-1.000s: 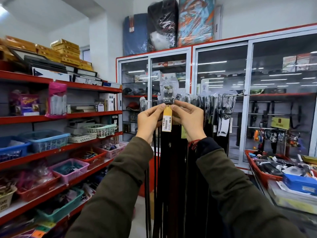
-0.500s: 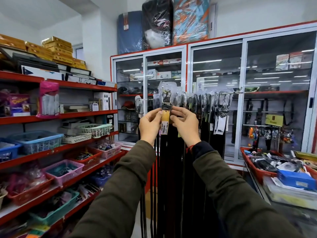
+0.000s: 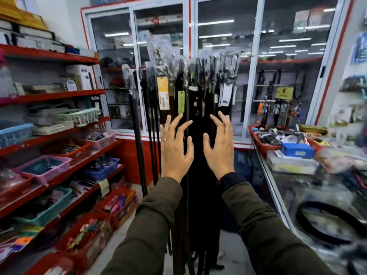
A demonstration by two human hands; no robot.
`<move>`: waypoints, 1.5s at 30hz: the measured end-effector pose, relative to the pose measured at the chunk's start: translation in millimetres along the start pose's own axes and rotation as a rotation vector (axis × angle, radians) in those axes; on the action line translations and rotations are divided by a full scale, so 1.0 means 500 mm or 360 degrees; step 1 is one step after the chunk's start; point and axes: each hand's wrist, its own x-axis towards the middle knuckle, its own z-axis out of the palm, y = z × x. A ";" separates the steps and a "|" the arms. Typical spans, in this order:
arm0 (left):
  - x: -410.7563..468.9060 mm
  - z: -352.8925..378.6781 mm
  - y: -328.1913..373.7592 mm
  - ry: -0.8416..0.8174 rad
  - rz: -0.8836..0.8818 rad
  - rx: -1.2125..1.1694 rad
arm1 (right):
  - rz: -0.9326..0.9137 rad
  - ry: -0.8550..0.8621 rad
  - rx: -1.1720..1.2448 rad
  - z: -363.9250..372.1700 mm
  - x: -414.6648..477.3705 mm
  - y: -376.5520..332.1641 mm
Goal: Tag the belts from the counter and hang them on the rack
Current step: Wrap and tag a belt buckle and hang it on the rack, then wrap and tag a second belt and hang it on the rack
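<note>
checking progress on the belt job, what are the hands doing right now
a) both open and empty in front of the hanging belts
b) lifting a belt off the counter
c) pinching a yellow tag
a: the left hand and right hand have spread, empty fingers before the hanging belts, below the yellow tag.

Hanging belts (image 3: 198,135) fill the middle ahead. Red shelves (image 3: 59,139) crowd the left, the glass counter (image 3: 297,195) the right; a narrow floor (image 3: 228,255) gap lies between.

Red shelves (image 3: 59,95), baskets (image 3: 44,169), glass cabinet (image 3: 258,76)
</note>
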 end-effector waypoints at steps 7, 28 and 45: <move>-0.142 0.114 0.081 -0.0297 -0.0110 -0.0149 | 0.0083 -0.0097 -0.0449 -0.109 -0.140 0.120; -0.490 0.420 0.496 -0.1964 0.0429 -0.0811 | 0.1367 -0.0877 -0.1144 -0.660 -0.563 0.414; -0.495 0.449 0.519 -0.2238 0.0735 -0.0540 | 0.1421 -0.1161 -0.0954 -0.700 -0.540 0.388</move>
